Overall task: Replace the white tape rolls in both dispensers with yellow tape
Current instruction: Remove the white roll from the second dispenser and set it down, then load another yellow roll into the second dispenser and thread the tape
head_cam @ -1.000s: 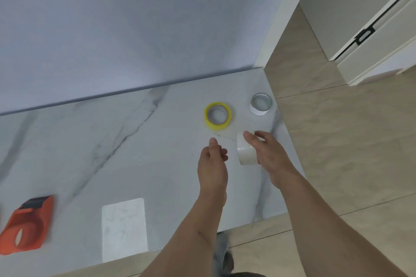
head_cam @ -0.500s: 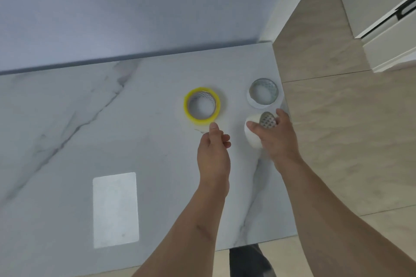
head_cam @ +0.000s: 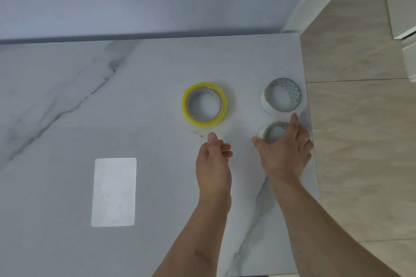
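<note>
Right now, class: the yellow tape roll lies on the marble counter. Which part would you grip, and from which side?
The yellow tape roll lies flat, core hole up, clear of both white rolls. Probably best: come from above on its near edge, thumb in the hole, fingers on the outer wall. The left hand is already just short of that edge.

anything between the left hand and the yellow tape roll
Nothing visible. The left hand sits just short of the yellow tape roll, with only bare marble tabletop between them. The two white rolls lie off to the right, out of that path.
</note>
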